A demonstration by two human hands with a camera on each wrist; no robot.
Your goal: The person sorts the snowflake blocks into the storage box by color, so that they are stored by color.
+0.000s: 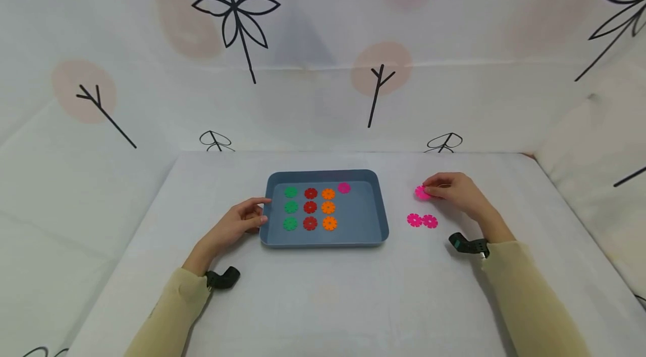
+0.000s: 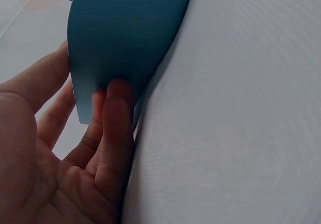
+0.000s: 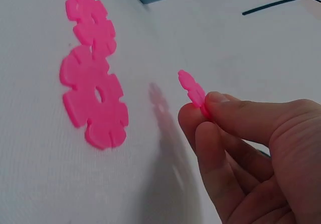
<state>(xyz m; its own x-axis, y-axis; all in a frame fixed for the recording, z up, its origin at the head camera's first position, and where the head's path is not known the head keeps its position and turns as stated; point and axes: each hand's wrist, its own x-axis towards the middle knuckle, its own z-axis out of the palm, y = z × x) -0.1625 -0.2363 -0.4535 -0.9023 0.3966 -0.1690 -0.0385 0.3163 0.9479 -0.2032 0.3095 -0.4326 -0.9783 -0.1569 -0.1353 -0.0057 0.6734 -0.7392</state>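
Observation:
In the head view, my right hand (image 1: 456, 193) pinches a pink notched plastic disc (image 3: 190, 87) between thumb and fingertips, held up off the table on edge. Two more pink discs (image 3: 95, 98) lie flat and close together nearby. At the left end of a blue-grey tray (image 1: 373, 228), my left hand (image 1: 242, 219) grips the rim; its thumb and index fingertip overlap the edge while other fingers press the outer wall (image 2: 115, 48). Inside the tray stand columns of green discs (image 1: 291, 207), red discs (image 1: 310, 207) and orange discs (image 1: 328, 207), with one pink disc (image 1: 344, 188) at the top right of them.
A white cloth (image 1: 323, 301) covers the table under the tray. Pale fabric walls with printed leaves (image 1: 234, 7) and peach circles surround the table at the back and sides. Each wrist wears a dark strapped device (image 1: 222, 278).

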